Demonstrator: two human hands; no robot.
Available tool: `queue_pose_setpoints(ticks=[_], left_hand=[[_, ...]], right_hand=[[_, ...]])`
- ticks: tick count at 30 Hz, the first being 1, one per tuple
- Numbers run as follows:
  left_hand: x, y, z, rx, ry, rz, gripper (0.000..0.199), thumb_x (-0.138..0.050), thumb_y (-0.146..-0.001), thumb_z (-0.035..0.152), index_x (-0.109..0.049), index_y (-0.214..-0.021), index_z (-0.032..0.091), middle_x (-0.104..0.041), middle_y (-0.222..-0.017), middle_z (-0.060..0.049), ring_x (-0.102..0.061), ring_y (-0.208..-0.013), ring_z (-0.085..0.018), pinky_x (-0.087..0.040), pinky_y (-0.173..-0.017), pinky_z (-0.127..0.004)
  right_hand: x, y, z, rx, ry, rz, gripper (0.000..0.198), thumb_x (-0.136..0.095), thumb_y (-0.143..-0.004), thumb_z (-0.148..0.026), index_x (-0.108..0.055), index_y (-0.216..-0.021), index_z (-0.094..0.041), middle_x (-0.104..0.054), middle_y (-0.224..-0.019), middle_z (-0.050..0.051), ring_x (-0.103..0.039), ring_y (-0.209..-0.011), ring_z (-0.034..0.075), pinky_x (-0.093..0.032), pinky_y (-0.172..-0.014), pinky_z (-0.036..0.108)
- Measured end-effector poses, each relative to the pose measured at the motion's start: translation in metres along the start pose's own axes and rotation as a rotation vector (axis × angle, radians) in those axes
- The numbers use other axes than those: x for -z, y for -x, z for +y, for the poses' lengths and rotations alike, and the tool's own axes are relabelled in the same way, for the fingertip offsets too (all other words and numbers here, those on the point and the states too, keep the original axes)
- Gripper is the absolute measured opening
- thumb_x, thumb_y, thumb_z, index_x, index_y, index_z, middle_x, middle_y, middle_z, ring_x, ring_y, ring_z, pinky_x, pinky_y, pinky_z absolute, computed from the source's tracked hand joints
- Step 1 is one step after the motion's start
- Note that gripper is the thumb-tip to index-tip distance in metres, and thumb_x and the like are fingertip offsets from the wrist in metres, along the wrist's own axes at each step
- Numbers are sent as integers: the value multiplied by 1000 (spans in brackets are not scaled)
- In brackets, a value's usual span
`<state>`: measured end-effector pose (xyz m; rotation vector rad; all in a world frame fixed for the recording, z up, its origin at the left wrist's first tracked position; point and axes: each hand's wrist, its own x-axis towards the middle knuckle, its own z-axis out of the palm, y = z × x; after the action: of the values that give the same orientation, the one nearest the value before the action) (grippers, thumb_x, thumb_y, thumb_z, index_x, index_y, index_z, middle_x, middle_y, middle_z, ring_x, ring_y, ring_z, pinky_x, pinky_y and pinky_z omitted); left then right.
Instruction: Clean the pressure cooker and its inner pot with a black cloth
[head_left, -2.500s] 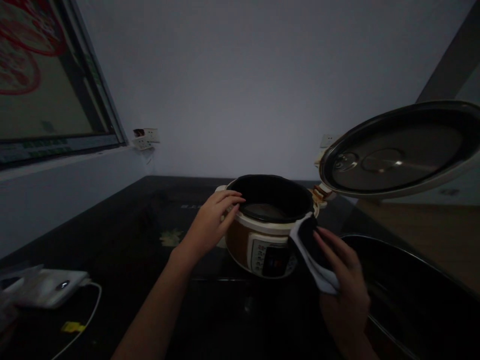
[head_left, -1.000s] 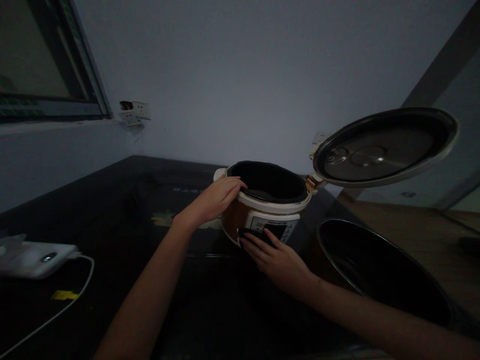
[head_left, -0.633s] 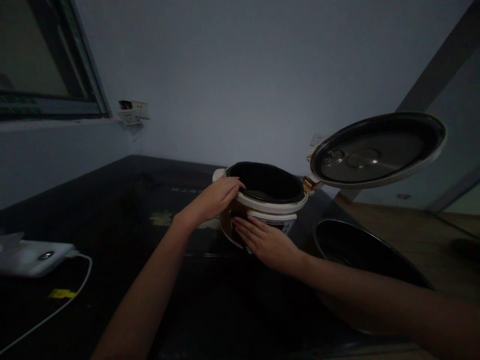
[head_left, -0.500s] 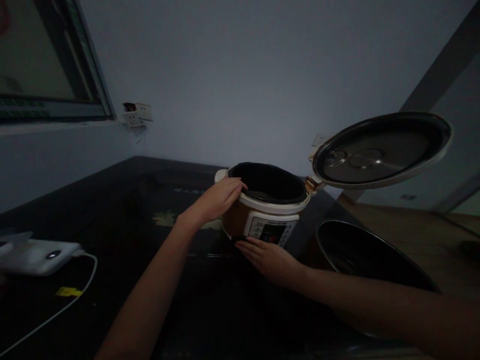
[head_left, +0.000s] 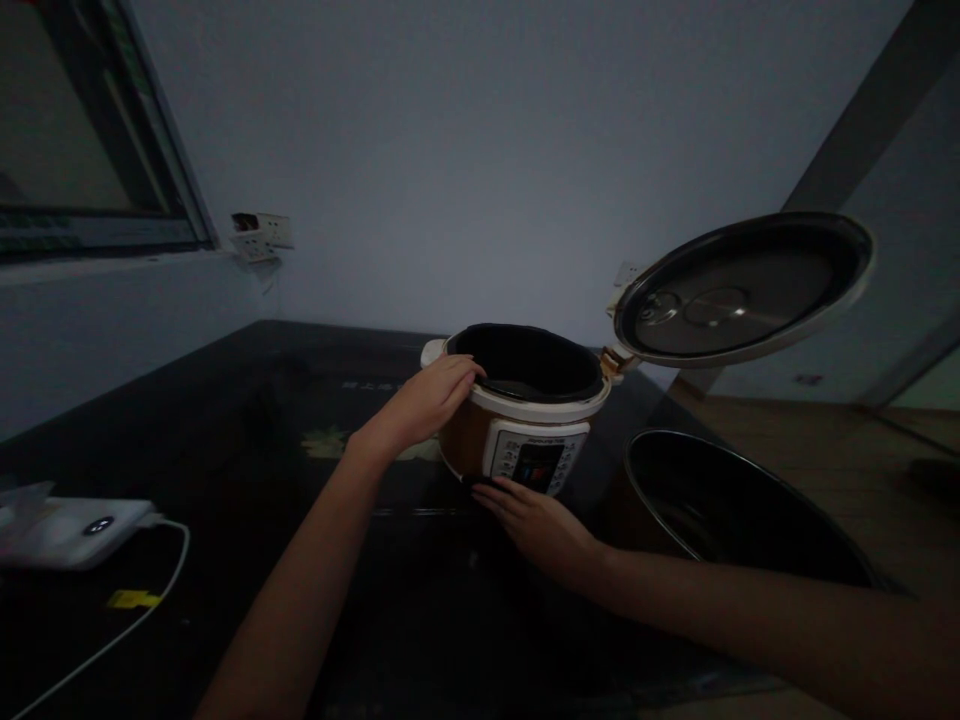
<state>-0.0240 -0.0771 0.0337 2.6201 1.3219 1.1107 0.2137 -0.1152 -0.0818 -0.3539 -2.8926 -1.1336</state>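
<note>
An orange-brown and white electric pressure cooker (head_left: 466, 435) stands on the dark tabletop, with a control panel (head_left: 536, 455) on its front. Its hinged lid (head_left: 742, 290) is swung up to the right, metal inside showing. My left hand (head_left: 439, 395) is closed over the near-left rim, fingertips at the dark inner opening. Low on the front, my right hand (head_left: 536, 520) has its fingers pressed together at the bottom edge beside the panel. A small dark patch shows at those fingertips; I cannot tell whether it is cloth or part of the base.
A large dark pot (head_left: 735, 500) with a shiny rim stands at the right, partly behind my right forearm. On the left lie a white power bank (head_left: 94, 530), its white cable (head_left: 184, 550) and a yellow tag (head_left: 133, 599). Wall sockets (head_left: 259, 235) hang near the window.
The view has turned slightly right, so the cooker, lid and sockets appear a little further left. Both hands stay at the same spots on the cooker.
</note>
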Motion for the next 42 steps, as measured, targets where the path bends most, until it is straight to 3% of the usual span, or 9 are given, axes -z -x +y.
queue_pose_setpoints(ticks=[3,10,17,21,25,30,37,42], left_hand=[[-1,1,0,-2,-14,3,33,-28,-100,30,-58,-111,21,-64,-120,-10,-57,-119,-20,-45,-104,-42],[-4,0,-1,33,-14,-5,33,-29,-99,30,-58,-111,20,-63,-125,-12,-53,-126,-22,-43,-107,-45],[-6,-1,-3,26,-10,-6,34,-29,-100,31,-57,-112,19,-62,-124,-12,-52,-127,-22,-42,-107,-46],[-6,-1,-3,36,-22,-15,34,-29,-100,32,-57,-112,18,-61,-125,-12,-52,-126,-22,-42,-107,-46],[-6,-3,-1,36,-38,-19,34,-28,-100,32,-57,-110,18,-62,-121,-12,-55,-120,-23,-44,-104,-45],[-6,-4,3,57,-49,-31,37,-27,-99,33,-57,-110,15,-62,-120,-14,-54,-119,-24,-43,-104,-46],[-5,-5,7,79,-70,-38,35,-27,-99,33,-57,-108,17,-63,-120,-13,-54,-120,-24,-43,-104,-46],[-8,-5,5,70,-93,-23,34,-28,-98,33,-57,-106,18,-64,-117,-12,-55,-119,-23,-44,-104,-46]], right_hand=[[-6,-3,-13,-100,21,11,46,-43,-83,-14,-66,-123,-12,-54,-144,4,-38,-140,15,-30,-119,30],[-12,27,-12,-158,-142,174,49,-39,-85,-6,-59,-130,-10,-48,-149,3,-35,-142,18,-42,-110,35],[-12,53,-24,-407,-165,161,58,-36,-86,-1,-44,-142,-8,-47,-148,10,-41,-139,21,-45,-106,39],[-15,63,-30,-590,-153,159,67,-36,-82,4,-35,-148,-5,-36,-153,17,-31,-144,29,-49,-103,45],[-16,44,-26,-680,-130,273,74,-37,-83,4,-18,-153,-4,-19,-158,20,-19,-147,35,-50,-103,49],[-1,2,-4,-737,-150,417,71,-46,-88,-10,-20,-154,-8,-4,-161,15,-3,-149,36,-41,-109,55],[6,-12,-1,-761,-178,438,53,-50,-92,-16,-46,-145,-20,-34,-155,1,4,-151,25,-5,-123,52],[11,-13,3,-723,-201,432,53,-44,-93,-10,-44,-145,-19,-34,-155,-2,1,-151,21,3,-123,47]])
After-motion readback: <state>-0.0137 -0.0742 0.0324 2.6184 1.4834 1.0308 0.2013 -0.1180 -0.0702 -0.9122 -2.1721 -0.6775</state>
